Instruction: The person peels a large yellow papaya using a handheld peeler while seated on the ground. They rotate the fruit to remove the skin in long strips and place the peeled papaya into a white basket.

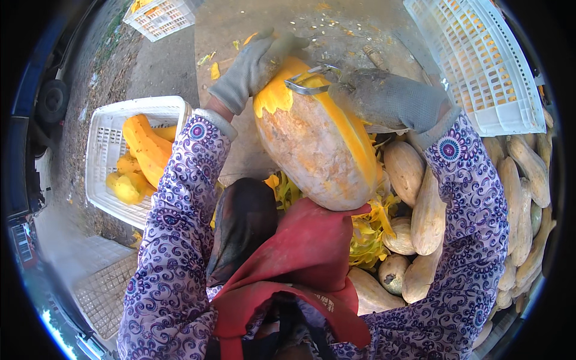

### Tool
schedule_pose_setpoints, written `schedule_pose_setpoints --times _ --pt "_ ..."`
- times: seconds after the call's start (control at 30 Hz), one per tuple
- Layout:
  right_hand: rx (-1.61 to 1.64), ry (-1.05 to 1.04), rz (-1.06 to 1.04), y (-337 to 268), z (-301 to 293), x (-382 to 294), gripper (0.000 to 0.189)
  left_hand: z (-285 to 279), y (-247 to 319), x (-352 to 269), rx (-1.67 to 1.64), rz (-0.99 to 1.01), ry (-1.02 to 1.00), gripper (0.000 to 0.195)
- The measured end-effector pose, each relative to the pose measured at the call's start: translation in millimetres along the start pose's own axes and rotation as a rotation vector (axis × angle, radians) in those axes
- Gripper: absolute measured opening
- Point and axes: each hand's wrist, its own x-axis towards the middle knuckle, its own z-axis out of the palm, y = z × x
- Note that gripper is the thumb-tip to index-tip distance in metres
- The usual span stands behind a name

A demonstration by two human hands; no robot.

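A large, long pumpkin [306, 153] with pale tan rind lies lengthwise, its near end against the red apron [292, 252] over my lap. Orange flesh is bare at its far end and in a long strip down its right side. My left hand [254, 67], in a grey work glove, grips the pumpkin's far end. Gloved too, my right hand [378, 96] holds a metal peeler [308, 89], its blade lying across the far part of the pumpkin. The peeler's handle is mostly hidden in the glove.
Peeled pumpkins [146, 144] lie in a white plastic crate [96, 180] at left. Yellow peelings [366, 240] and several unpeeled pumpkins [427, 216] sit by my right leg. More white crates stand at far right [508, 105] and far left [173, 20]. Seeds dot the ground.
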Motion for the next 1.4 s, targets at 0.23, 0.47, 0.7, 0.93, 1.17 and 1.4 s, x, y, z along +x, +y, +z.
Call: schedule_pose_setpoints --times 0.23,0.47,0.7,0.93,1.17,1.4 --pt "-0.722 0.272 -0.515 10.6 38.5 -73.9 0.031 -0.8 24.9 -6.6 0.371 0.185 -0.019 0.048" --pt "0.008 0.354 0.094 9.7 129.1 -155.9 0.01 -1.9 34.4 -6.7 0.173 0.124 -0.106 0.048" --pt "0.186 0.574 0.235 7.1 261.6 -169.1 0.011 2.7 25.3 -7.9 -0.09 -0.024 -0.055 0.049" --pt "0.18 0.759 0.385 3.8 295.8 -174.5 0.024 0.3 27.9 -7.0 -0.22 -0.175 -0.062 0.059" --pt "0.179 0.564 0.018 35.8 202.9 -149.7 0.02 2.9 27.8 -6.6 -0.302 -0.215 0.0 0.053" --pt "-0.122 0.914 -0.172 9.1 263.5 -150.4 0.013 3.7 29.0 -9.4 -0.211 -0.125 -0.002 0.05"
